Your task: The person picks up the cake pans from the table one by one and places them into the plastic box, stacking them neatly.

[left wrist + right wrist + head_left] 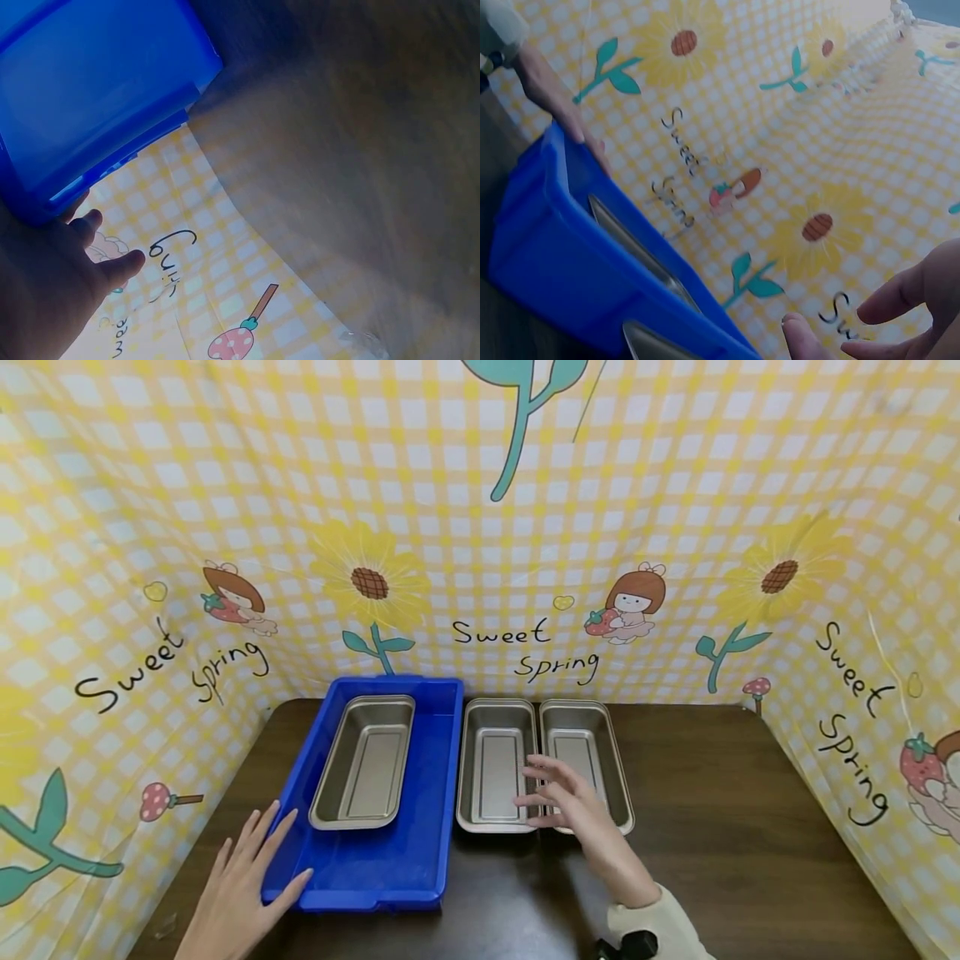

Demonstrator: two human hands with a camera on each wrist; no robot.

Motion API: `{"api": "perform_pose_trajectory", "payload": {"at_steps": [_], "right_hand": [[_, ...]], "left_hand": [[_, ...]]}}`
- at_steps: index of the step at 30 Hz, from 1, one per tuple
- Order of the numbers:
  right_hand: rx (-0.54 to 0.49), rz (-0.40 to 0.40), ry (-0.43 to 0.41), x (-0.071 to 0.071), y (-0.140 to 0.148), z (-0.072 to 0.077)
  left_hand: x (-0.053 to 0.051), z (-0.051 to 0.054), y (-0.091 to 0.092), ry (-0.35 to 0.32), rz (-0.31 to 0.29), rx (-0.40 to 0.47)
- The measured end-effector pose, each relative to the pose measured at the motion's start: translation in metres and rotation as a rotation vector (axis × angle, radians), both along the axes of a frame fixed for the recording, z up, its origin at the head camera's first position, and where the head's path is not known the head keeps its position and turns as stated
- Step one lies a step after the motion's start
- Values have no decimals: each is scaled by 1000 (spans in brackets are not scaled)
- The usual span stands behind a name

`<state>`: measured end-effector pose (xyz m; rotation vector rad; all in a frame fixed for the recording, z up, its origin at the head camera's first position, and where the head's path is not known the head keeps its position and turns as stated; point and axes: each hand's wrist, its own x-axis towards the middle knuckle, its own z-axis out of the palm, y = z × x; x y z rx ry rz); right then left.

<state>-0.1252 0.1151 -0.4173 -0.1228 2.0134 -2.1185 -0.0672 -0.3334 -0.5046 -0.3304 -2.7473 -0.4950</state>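
In the head view, the left hand [238,889] is laid at the eight o'clock edge of the blue tray [367,877], its fingers straight, spread and pointed toward one o'clock, the thumb toward two; nothing is gripped. The right hand [573,806] is held over the adjoining rims of the nearer metal pan [487,768] and farther metal pan [588,735], the wrist angled in from five o'clock; its fingers are parted, lightly bent and unloaded. Both pans are set on the surface [727,802] at the tray's three o'clock; a third pan [367,768] is set inside it, toward eleven.
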Motion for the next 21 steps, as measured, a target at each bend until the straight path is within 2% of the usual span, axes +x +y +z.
{"api": "perform_pose_trajectory", "payload": {"at_steps": [7, 13, 21], "right_hand": [[32, -63, -16, -2, 36, -17], [47, -124, -10, 3, 62, -33], [90, -215, -35, 3, 90, -48]], "left_hand": [[0, -1, 0, -4, 6, -6], [-1, -1, 0, 7, 1, -11], [0, -1, 0, 1, 2, -5]]}}
